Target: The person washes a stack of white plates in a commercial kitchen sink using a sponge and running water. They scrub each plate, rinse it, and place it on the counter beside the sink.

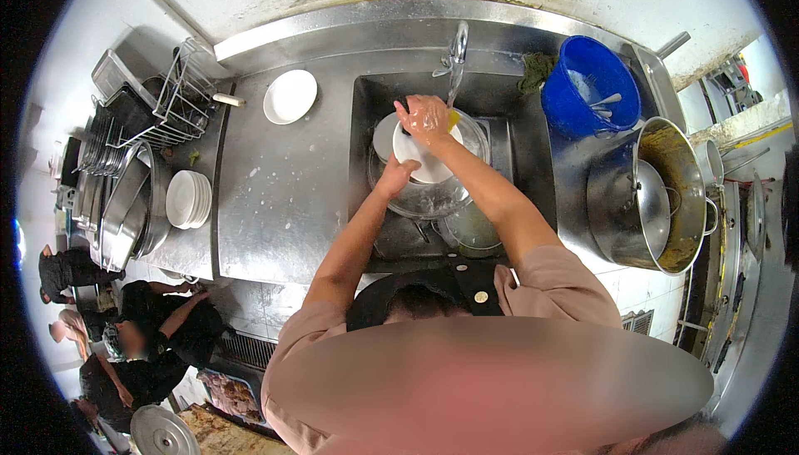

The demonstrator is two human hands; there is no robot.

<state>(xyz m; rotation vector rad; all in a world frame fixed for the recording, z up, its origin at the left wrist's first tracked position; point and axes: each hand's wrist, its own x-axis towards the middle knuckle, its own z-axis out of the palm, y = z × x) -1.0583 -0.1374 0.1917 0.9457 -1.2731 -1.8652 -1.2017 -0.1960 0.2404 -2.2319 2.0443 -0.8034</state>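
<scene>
Over the steel sink (533, 197), my left hand (398, 177) grips the near-left rim of a white dish (429, 168), thumb over its edge. My right hand (426, 118) is closed over the dish's far side, wet and sudsy. A yellow piece that looks like a sponge (454, 119) shows beside its palm, and something dark shows by its fingertips. Water runs from the faucet (459, 43) just beyond that hand. Beneath the dish a large round metal basin (478, 147) sits in the sink, with another pale dish (384, 137) partly hidden at its left.
A white bowl (290, 96) and a stack of white plates (190, 198) stand left on the counter. Beyond are a wire rack (187, 97) and metal pans (133, 213). At right are a blue bucket (574, 114) with utensils and a big pot (612, 205). People work at lower left.
</scene>
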